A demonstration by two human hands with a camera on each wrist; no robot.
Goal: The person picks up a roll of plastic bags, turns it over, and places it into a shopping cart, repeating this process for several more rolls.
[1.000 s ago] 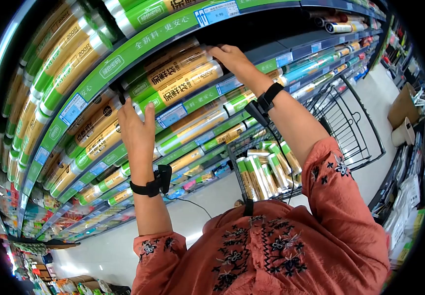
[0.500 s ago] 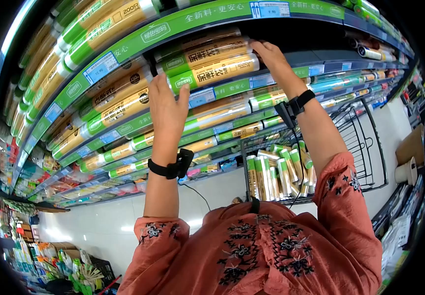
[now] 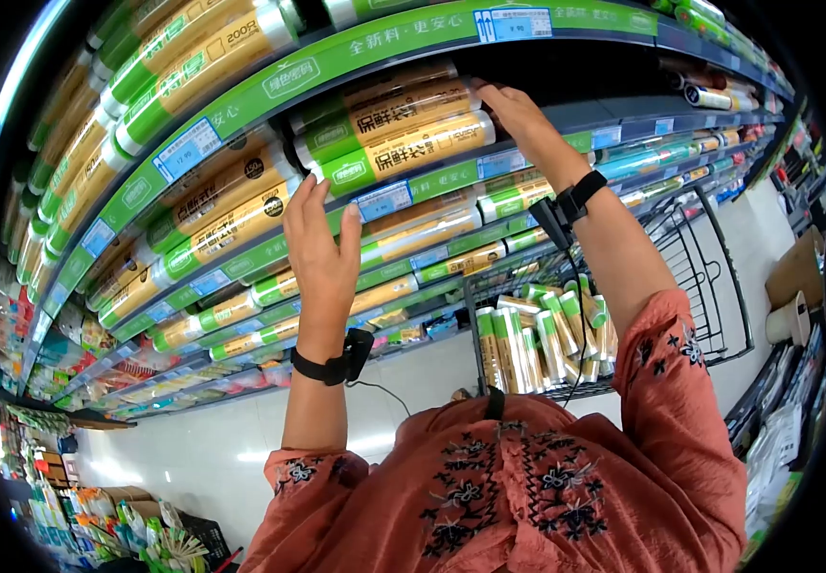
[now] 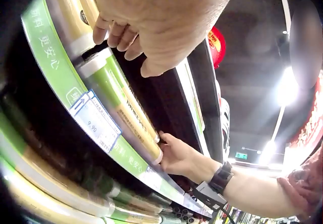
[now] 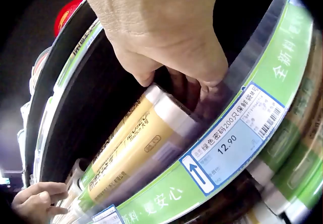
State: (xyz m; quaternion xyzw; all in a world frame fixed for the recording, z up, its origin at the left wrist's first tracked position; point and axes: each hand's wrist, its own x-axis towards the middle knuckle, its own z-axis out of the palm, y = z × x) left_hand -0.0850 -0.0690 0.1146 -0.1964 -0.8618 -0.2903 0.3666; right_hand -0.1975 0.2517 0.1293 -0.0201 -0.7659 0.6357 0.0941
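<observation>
Green-and-tan printed rolls [image 3: 413, 148] lie side by side on a shelf behind a green label strip. Just below their left end is my left hand [image 3: 322, 253], fingers relaxed and thumb apart; the left wrist view shows this hand [image 4: 161, 24] holding nothing, with a gap to the roll [image 4: 126, 105]. My right hand [image 3: 532, 129] touches the right ends of the rolls. In the right wrist view, that hand's [image 5: 161, 37] fingers reach down against the white end of a roll [image 5: 146, 143], their tips partly hidden.
A black wire cart [image 3: 719, 286] stands at lower right, with several loose rolls [image 3: 551, 344] inside. More rolls [image 3: 212, 72] fill the shelves above, left and below. Pale floor [image 3: 184, 458] lies beneath, and a tan box [image 3: 797, 272] is at far right.
My left hand has dropped slightly down from the rolls' left end. My right hand stays at their right ends. The head view has shifted since a second ago.
</observation>
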